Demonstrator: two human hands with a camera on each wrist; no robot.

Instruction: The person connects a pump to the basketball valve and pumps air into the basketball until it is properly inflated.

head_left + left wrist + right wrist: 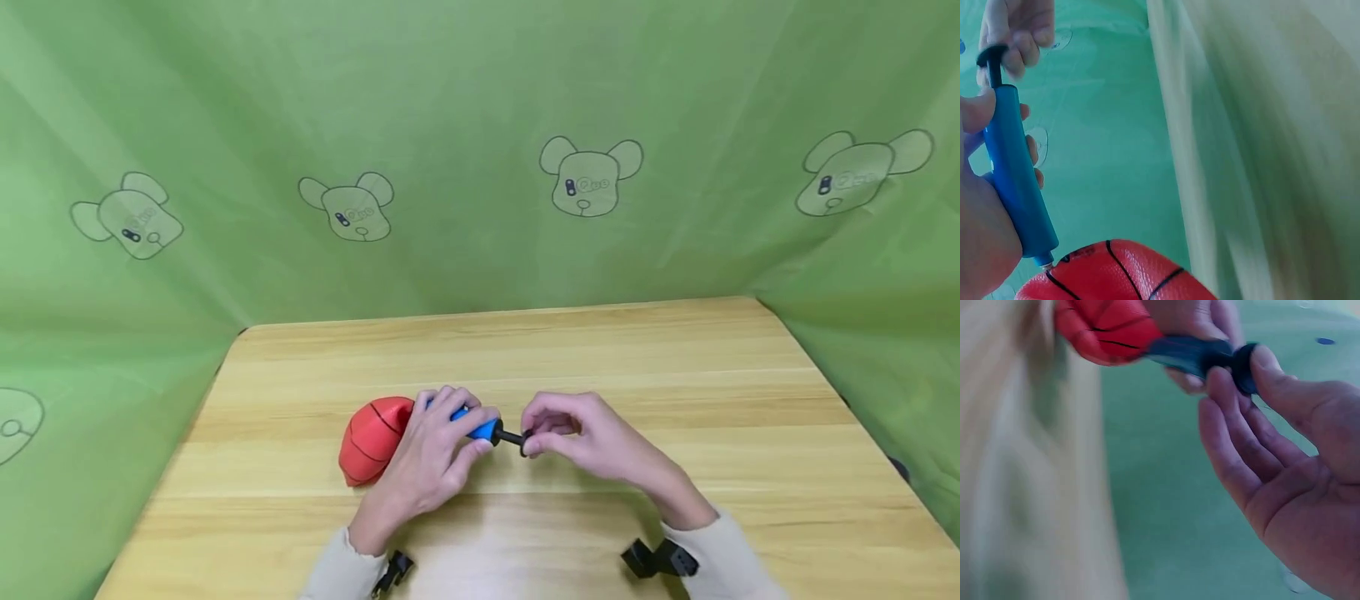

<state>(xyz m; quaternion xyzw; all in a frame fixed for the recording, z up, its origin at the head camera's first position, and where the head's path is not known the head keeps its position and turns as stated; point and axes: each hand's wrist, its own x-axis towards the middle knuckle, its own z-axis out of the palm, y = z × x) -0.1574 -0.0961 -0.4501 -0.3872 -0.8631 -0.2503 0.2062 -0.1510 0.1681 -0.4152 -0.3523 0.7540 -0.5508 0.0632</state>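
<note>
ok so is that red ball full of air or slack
Slack: in the head view, the red ball looks creased and lopsided, with a pointed lower corner, not round.

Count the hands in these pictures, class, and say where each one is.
2. The left hand is wrapped round the blue pump, near the red ball; the right hand pinches the pump's black handle. No others show.

There is one left hand (435,462) and one right hand (592,437), so two hands. There is one pump (1019,175), one ball (369,446) and one table (600,358). I count two sleeves (723,562), four whole bears (587,200) and part of one more.
</note>
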